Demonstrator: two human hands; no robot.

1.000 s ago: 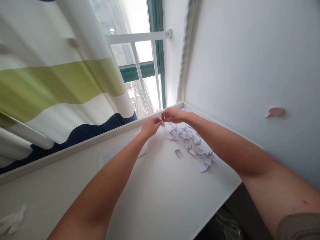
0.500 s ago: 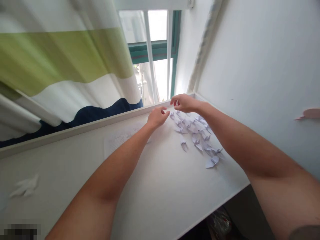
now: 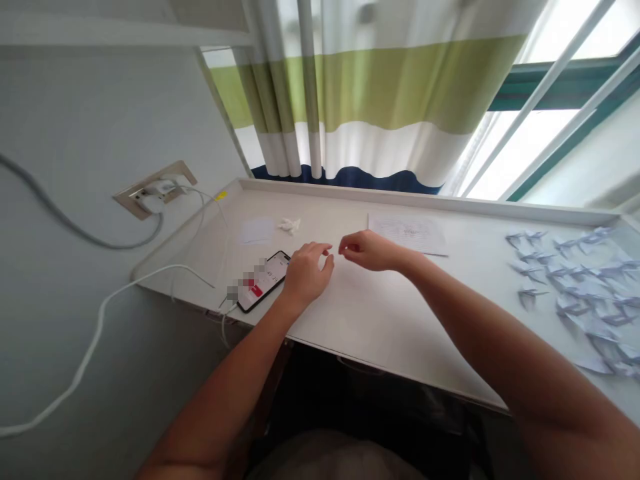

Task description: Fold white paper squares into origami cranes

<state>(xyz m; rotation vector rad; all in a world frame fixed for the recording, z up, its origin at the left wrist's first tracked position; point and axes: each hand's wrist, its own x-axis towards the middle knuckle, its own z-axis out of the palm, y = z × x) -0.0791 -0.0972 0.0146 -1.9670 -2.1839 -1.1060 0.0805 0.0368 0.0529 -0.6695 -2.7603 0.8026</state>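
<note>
My left hand [image 3: 307, 272] is over the desk beside a phone [image 3: 274, 268], its wrist close to the phone's right edge. Its thumb and fingers are bent and apart, with nothing visible between them. Facing it, a small gap away, is my right hand [image 3: 371, 251], fingers loosely curled and no object showing in them. Behind the right hand lies a sheet of paper with writing [image 3: 415, 233]. A crumpled white piece [image 3: 289, 226] and a small stack of white paper [image 3: 256, 231] rest farther back on the left. Several folded paper cranes [image 3: 575, 273] cover the desk's right end.
The white desk [image 3: 360, 313] has a raised rim [image 3: 340, 192] along the back. A white cable [image 3: 100, 327] hangs at the left near a wall socket [image 3: 155, 190] with plugs. Curtains [image 3: 370, 87] and a barred window [image 3: 540, 100] stand behind.
The view has swung left, from the paper cranes to the phone end of the desk. Both hands have moved left with it, away from the cranes.
</note>
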